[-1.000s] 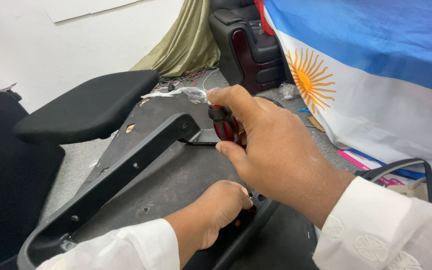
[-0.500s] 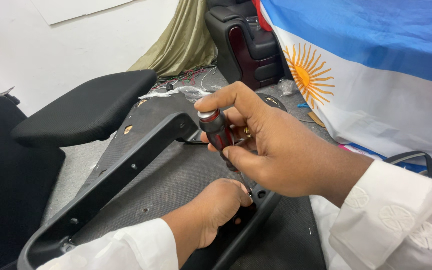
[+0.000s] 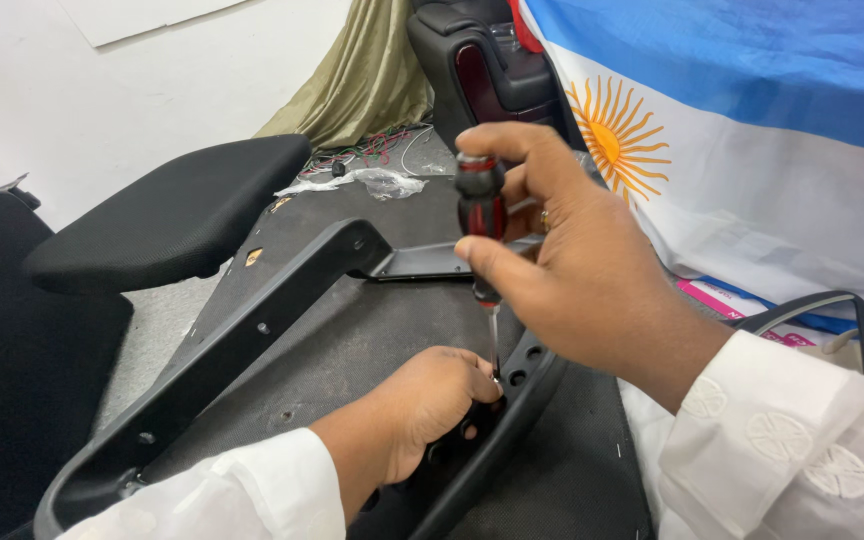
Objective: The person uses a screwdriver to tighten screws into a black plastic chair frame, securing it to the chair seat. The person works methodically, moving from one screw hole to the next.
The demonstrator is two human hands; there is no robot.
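My right hand [image 3: 577,265] grips a screwdriver [image 3: 479,215] with a red and black handle, held upright. Its thin metal shaft points down, and the tip sits at the black plastic bracket [image 3: 517,395] by my left fingers. My left hand [image 3: 422,405] is closed around that curved black bracket, low in the middle of the view, holding it against the dark underside of a chair seat [image 3: 352,340]. A long black armrest frame [image 3: 242,345] with screw holes runs diagonally across the seat underside to the left of both hands.
A padded black armrest [image 3: 172,215] stands at the left. Crumpled clear plastic [image 3: 367,182] and loose wires lie beyond the seat. A blue and white flag with a sun [image 3: 752,130] hangs at the right, and a dark chair [image 3: 482,70] stands behind.
My right hand has lifted and turned the screwdriver upright, bringing its tip down to the bracket by my left fingers. My left hand has stayed on the bracket.
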